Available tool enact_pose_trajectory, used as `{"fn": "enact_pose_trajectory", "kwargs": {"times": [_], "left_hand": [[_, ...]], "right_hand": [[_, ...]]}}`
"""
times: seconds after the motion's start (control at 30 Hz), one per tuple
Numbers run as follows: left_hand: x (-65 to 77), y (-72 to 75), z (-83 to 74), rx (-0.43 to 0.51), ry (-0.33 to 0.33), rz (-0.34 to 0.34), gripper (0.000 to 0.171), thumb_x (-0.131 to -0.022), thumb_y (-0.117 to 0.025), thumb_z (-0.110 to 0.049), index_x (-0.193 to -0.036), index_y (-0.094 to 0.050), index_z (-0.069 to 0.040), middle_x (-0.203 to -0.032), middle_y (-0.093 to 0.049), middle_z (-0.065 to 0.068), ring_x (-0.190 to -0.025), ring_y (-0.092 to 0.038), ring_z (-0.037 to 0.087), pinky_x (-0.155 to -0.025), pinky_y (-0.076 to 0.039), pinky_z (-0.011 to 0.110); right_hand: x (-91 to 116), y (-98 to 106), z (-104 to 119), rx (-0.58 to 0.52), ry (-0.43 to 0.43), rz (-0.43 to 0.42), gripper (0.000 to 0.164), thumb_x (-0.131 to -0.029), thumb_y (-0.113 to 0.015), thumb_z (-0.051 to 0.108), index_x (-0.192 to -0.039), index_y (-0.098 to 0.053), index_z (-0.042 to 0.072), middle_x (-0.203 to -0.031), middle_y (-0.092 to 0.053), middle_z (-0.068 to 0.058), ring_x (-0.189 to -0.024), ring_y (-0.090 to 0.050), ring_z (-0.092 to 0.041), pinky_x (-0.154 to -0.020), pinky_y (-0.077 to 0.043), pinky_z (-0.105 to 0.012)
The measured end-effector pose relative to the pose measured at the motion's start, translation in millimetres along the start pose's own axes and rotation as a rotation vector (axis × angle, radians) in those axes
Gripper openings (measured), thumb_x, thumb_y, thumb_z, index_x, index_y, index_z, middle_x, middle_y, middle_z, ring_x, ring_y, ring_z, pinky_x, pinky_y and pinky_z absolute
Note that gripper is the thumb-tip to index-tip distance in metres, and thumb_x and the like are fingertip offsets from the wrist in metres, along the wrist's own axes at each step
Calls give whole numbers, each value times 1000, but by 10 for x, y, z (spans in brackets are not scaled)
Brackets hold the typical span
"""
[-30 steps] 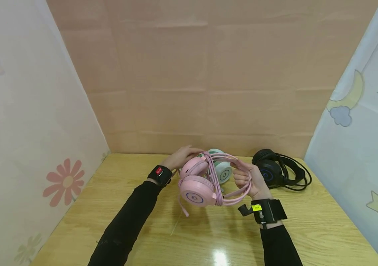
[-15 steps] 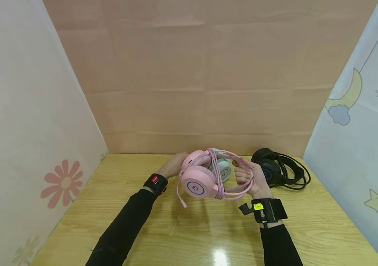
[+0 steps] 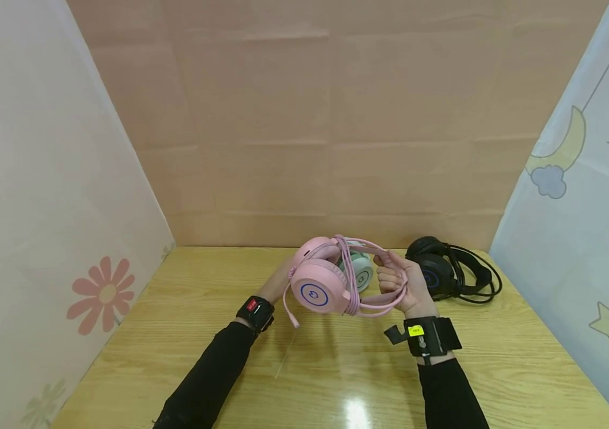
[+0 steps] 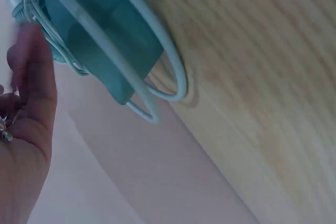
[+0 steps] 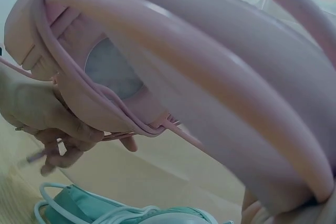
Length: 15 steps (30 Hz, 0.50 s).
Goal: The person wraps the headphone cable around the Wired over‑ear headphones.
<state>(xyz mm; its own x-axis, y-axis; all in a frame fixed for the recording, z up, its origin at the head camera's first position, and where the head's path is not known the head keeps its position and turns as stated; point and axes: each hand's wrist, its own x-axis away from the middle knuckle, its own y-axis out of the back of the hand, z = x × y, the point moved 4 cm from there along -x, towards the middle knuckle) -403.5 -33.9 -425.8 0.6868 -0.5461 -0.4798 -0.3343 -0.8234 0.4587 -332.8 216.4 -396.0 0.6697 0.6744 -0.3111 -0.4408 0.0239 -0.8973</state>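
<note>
My right hand [image 3: 402,285] grips the headband of a pink headset [image 3: 315,285] and holds it raised above the table. Several turns of pink cable [image 3: 351,292] wrap the headset, and its microphone arm hangs down at the left. My left hand [image 3: 279,281] is partly hidden behind the pink ear cups. In the right wrist view, the left hand's fingers [image 5: 68,150] curl around a slim, blurred cable end [image 5: 35,156]. A mint-green and white headset [image 3: 362,275] with a pale cable lies behind the pink one, near the left hand in the left wrist view.
A black headset [image 3: 435,271] with a coiled cable lies at the back right of the wooden table [image 3: 218,357]. Brown paper [image 3: 283,119] stands behind, with printed cloth at both sides. A thin pale strand [image 3: 285,357] lies on the table in front of the pink headset.
My left hand has dropped from the top of the pink ear cup to behind it. The pink headset has risen a little and turned slightly. My right hand keeps its grip.
</note>
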Motion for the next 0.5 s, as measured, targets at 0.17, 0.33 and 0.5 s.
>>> {"fn": "enact_pose_trajectory", "kwargs": {"times": [0.17, 0.33, 0.5], "left_hand": [[62, -16, 23, -16, 2, -97, 35, -105, -42, -12, -136, -53, -3, -128, -62, 15, -117, -58, 21, -106, -43, 38], [116, -19, -142, -55, -128, -207, 24, -104, -47, -24, -119, -65, -19, -103, -68, -11, -92, -59, -4, -83, -50, 18], [232, -135, -213, 452, -214, -87, 49, -98, -60, -30, -145, -44, -27, -138, -55, -9, -126, -51, 9, -108, -42, 33]], "right_hand": [[11, 14, 1, 5, 9, -11, 57, -107, -8, 40, -116, -48, 0, -67, -11, 10, -53, -10, -4, -53, -19, -18], [14, 13, -3, 15, 18, -27, 57, -107, -9, 40, -113, -49, 0, -66, -11, 9, -52, -11, -4, -52, -19, -19], [2, -6, 13, 19, 33, -26, 54, -108, -12, 39, -116, -49, -1, -67, -11, 9, -52, -12, -5, -52, -20, -19]]}}
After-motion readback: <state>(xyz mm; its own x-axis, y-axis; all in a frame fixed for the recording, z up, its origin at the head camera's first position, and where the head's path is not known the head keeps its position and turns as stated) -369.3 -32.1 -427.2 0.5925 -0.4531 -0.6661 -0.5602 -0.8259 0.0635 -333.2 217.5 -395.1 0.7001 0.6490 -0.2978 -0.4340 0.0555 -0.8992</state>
